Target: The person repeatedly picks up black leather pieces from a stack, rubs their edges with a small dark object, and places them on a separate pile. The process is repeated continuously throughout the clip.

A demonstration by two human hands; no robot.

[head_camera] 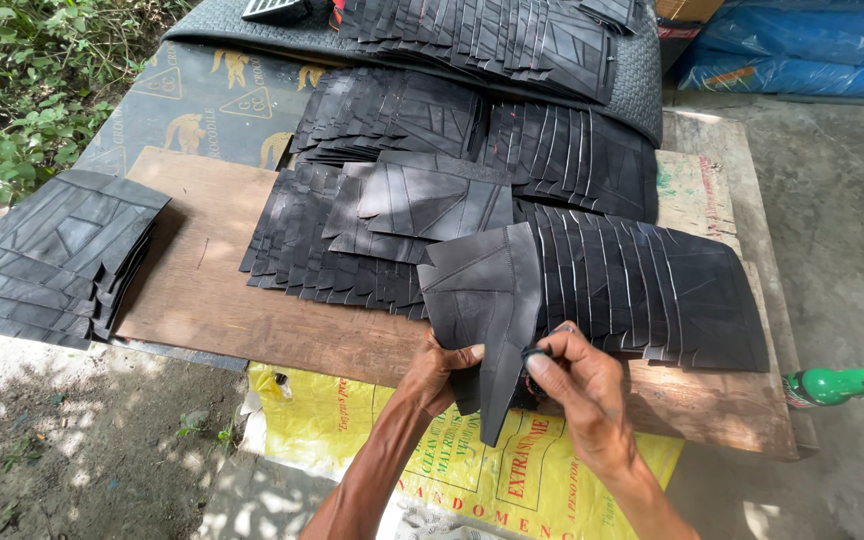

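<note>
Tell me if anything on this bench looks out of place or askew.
Mostly orderly: the black sheets lie in overlapping rows. One folded black piece, held by both hands, sticks up above them, and a green bottle lies on its side at the board's right edge.

A folded black rubber sheet (487,310) is held over the near edge of a wooden board (252,320). Its lower left edge is gripped by the left hand (442,370); its right edge is pinched by the right hand (572,385), in which a small dark object, too small to identify, is also held. Overlapping rows of similar black sheets (642,285) are laid across the board just beside the hands. A separate stack of sheets (57,255) is placed at the left, well apart. A yellow printed sack (352,420) is seen beneath the board's near edge. A green bottle with a white cap (842,383) lies at the right. Blue bags (802,45) are noted at the far right corner.
</note>
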